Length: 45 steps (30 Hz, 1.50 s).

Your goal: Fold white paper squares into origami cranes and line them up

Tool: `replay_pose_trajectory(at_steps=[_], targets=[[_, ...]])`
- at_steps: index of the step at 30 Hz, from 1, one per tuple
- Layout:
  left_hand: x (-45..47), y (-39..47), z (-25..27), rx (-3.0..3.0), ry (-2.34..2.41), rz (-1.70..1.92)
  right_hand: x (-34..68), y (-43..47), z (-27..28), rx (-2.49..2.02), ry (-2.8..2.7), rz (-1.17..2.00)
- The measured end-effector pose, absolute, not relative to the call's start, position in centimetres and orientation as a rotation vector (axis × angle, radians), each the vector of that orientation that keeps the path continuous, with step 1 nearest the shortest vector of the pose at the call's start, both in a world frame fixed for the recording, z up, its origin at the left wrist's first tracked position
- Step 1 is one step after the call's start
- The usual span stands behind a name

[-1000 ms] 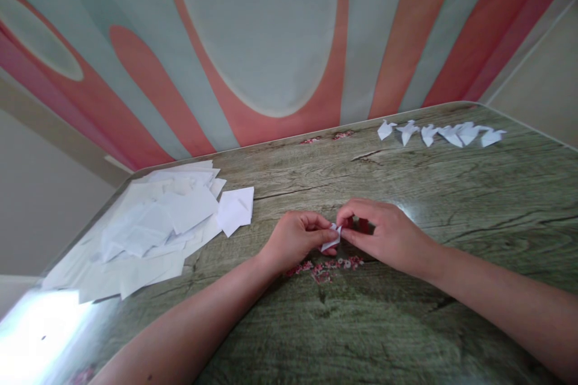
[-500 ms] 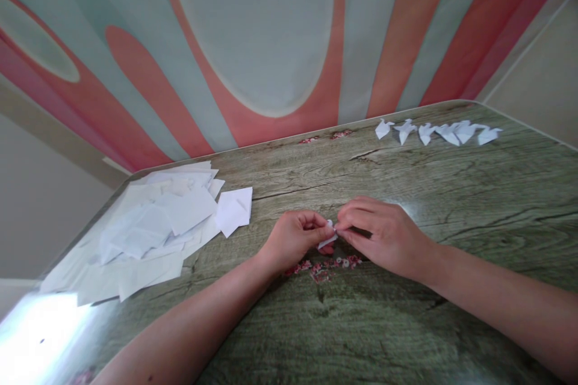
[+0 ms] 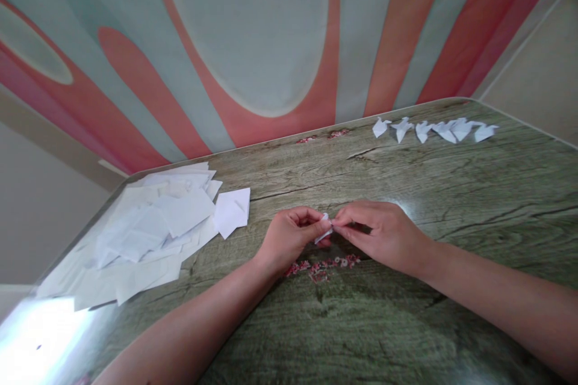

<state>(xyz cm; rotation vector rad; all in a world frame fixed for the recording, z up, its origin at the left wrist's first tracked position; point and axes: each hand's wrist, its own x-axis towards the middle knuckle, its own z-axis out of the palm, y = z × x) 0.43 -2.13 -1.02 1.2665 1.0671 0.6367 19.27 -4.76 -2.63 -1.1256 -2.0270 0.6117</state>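
Note:
Over the middle of the table, a small folded piece of white paper (image 3: 323, 234) is held between both hands. My left hand (image 3: 291, 237) is closed on it, thumb on the near side and fingers behind. At the paper's right side, my right hand (image 3: 382, 231) pinches its edge between thumb and forefinger. Much of the paper is hidden by the fingers, so its full shape cannot be made out.
A spread pile of white paper sheets (image 3: 144, 234) covers the table's left side, with a few small paper squares (image 3: 232, 210) beside it. Several folded paper birds (image 3: 424, 130) stand in a row at the far right. A patterned wall (image 3: 253, 36) rises behind the wood-grain table (image 3: 451, 192).
The view has shifted slightly. Both hands keep their hold on the paper, which now looks tilted more steeply; the fingers have barely moved.

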Motion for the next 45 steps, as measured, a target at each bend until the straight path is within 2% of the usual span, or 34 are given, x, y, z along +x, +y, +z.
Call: replay_pose_trajectory(at_steps=[6,11,15,23,38,45], targets=[[0.4,-2.1,-0.9,1.307,1.078,0.683,18.7,-4.9,-2.1,-1.273,-1.839,0.794],[0.3,-2.0,-1.0,1.351,1.086,0.706,18.7,-4.5,-1.9,-1.298,-1.700,1.123],[0.4,-2.1,-0.9,1.389,1.103,0.695,19.0,-4.3,-1.9,-1.333,-1.712,1.246],[0.7,-2.3,-1.0,1.441,1.143,0.665,18.9,-4.5,-1.5,-1.329,-1.772,1.094],[0.5,-2.1,-1.2,1.464,1.132,0.653,19.0,-4.3,-1.8,-1.320,-1.752,1.161],[0.5,-2.2,-2.0,1.599,1.132,0.614,18.9,-4.5,-1.9,-1.393,-1.781,1.020]])
